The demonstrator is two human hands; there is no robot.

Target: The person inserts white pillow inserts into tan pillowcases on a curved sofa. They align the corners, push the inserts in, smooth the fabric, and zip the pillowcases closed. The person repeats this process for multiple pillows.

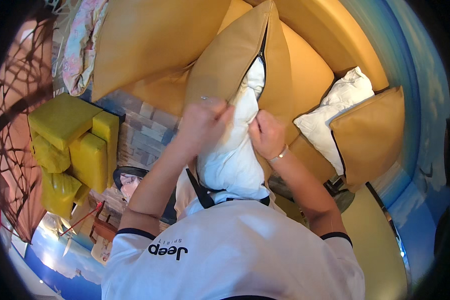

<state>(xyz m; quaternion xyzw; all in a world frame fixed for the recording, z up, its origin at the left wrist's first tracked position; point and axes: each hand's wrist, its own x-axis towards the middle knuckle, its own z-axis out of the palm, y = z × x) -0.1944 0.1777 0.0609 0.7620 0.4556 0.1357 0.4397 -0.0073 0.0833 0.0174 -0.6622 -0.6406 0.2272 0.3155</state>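
A large tan leather-like cushion cover [217, 63] stands against my body, its long zip opening facing up. White stuffed inner cushion [232, 161] shows through the gap and bulges out at the near end. Higher up, the zip slider [260, 54] sits where the opening narrows. My left hand [206, 123], somewhat blurred, has its fingers curled at the left edge of the opening. On the opposite edge, my right hand [267, 133] pinches the cover beside the white inner.
A tan sofa [307, 56] curves behind the cushion. To the right, another tan cover [367, 138] has a white inner cushion [345, 90] partly out of it. Yellow-green upholstered blocks [65, 120] are stacked at left on the patterned floor [146, 131]. A black-rimmed bag [129, 180] lies near my left arm.
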